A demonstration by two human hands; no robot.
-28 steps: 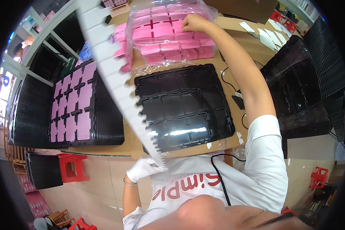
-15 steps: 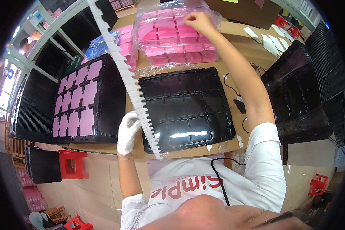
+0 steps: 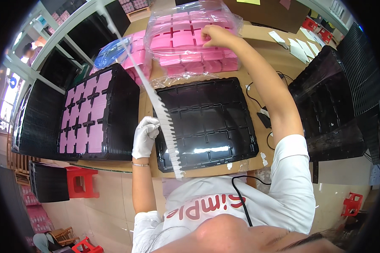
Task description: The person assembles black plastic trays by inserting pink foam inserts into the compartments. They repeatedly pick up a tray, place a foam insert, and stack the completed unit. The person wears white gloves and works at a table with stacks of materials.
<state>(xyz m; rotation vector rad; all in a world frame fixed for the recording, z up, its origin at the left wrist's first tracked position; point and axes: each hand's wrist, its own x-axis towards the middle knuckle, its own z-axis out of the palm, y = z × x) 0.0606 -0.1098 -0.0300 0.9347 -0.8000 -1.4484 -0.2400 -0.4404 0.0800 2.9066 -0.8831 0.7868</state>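
Note:
My left hand, in a white glove, is closed on the edge of a long white strip with a toothed side. The strip slants from the upper left down to the table's near edge, over the left side of a black moulded plastic tray. Past the tray, my bare right hand has its fingers curled at the top of a stack of pink sheets with cross-shaped cutouts, partly wrapped in clear film. What its fingertips hold, if anything, is not clear.
At the left stands a deep stack of black trays with pink pieces on its face. More black trays stand at the right. A blue bundle lies at the back left, white paper slips at the back right. Cables run beside the tray.
My right hand has moved down and slightly nearer, onto the pink stack, where more cross cutouts show. My left hand has risen a little and turned, and the strip has rotated edge-on.

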